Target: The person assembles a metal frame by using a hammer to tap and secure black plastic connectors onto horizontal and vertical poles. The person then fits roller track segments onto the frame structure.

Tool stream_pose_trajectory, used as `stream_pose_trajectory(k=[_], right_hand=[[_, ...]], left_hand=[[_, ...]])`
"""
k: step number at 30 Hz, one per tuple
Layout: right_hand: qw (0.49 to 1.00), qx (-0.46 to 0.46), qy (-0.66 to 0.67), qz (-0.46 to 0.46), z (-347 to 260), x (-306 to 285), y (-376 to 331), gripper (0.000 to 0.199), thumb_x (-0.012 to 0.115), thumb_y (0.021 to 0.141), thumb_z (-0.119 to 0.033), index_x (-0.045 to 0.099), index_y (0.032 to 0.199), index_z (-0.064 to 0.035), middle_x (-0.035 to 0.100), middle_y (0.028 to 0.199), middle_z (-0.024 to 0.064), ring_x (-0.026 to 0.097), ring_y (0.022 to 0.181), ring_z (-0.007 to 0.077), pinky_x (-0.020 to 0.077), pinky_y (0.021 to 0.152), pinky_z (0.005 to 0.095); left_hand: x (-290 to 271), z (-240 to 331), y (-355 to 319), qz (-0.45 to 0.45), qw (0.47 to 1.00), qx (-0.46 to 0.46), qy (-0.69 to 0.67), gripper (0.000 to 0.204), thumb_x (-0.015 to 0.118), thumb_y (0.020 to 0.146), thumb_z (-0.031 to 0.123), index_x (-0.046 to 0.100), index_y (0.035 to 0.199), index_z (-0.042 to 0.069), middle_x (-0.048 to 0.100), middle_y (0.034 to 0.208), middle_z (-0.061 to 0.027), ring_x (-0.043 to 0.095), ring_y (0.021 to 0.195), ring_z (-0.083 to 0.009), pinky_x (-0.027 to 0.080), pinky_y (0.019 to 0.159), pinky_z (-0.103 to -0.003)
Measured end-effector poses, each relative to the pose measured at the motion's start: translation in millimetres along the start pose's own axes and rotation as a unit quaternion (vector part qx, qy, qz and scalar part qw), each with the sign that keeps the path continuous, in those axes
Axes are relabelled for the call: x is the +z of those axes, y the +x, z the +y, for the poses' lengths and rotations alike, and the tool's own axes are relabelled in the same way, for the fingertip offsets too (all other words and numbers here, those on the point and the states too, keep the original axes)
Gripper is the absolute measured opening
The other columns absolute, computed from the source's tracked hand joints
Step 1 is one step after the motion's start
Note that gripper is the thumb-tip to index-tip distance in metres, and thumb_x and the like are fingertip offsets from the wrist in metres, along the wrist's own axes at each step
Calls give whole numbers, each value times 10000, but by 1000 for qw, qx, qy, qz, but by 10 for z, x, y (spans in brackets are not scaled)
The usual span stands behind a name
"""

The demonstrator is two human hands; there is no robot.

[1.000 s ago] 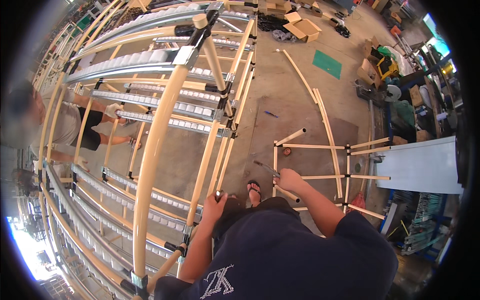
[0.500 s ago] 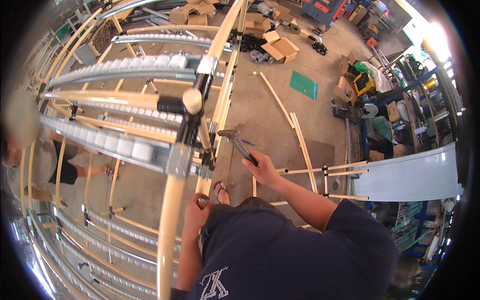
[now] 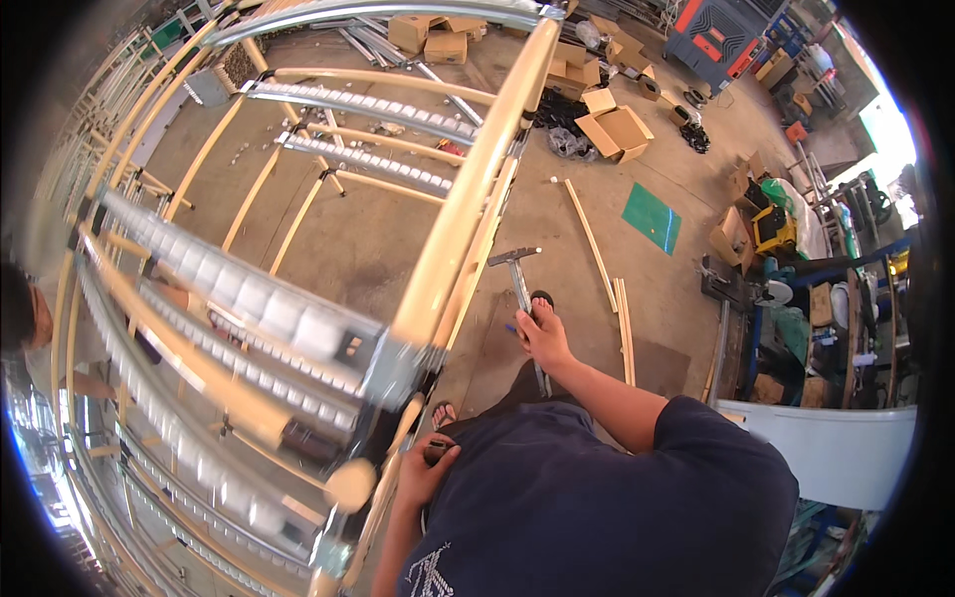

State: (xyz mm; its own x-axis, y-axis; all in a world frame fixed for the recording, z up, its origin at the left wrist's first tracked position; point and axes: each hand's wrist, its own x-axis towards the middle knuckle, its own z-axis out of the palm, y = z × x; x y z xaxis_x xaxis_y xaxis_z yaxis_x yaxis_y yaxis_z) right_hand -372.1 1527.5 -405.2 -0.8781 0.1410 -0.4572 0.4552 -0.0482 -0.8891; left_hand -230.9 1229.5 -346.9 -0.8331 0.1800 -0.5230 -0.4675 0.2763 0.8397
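gripping a metal hammer w/ fingers wrapped round its handle, right hand raised; left hand curled on small dark object, near rack's tan pipe.

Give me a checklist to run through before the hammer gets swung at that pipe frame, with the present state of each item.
1. Right hand gripping the hammer by its shaft: ok.
2. Left hand closed on a small dark object; what it is: cannot tell.
3. Left hand steadying the cream pipe: not ok, it is off the pipe.
4. Metal joint seated: cannot tell, blurred.
5. Footwear: not ok, open sandal.
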Motion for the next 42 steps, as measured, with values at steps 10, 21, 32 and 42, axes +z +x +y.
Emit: stream_pose_trajectory(k=[10,21,32,42], right_hand=[[954,-157,-243,-74,-1233,-1523,2018,319,505,1029,-332,551,977,-20,573,737,221,563,693,420,435,639,473],[890,-220,-370,-150,-2024,-1930,2867,313,555,1012,-319,570,977,-8,607,762,240,588,736,464,455,644,497],[909,-268,-275,-164,-2881,-2487,2341,289,591,988,-309,598,942,-24,496,653,65,455,613,154,400,565,340],[780,-353,-503,-116,-4632,-2154,1908,459,541,1009,-486,530,939,-33,455,655,-49,372,552,30,294,487,213]], left_hand=[[1623,1067,1883,70,994,-85,-12,319,759,895,261,666,1072,14,737,867,-91,683,801,-163,513,741,-311],[1817,1790,2734,247,967,-41,43,281,738,907,245,688,991,-18,714,804,-70,638,723,-129,498,677,-306],[1224,2642,3559,255,955,24,148,287,690,921,265,694,1028,-2,687,769,-154,635,663,-242,491,659,-352],[1063,2254,4055,231,944,93,218,391,639,925,369,688,1125,37,709,971,-216,681,943,-380,527,810,-441]])
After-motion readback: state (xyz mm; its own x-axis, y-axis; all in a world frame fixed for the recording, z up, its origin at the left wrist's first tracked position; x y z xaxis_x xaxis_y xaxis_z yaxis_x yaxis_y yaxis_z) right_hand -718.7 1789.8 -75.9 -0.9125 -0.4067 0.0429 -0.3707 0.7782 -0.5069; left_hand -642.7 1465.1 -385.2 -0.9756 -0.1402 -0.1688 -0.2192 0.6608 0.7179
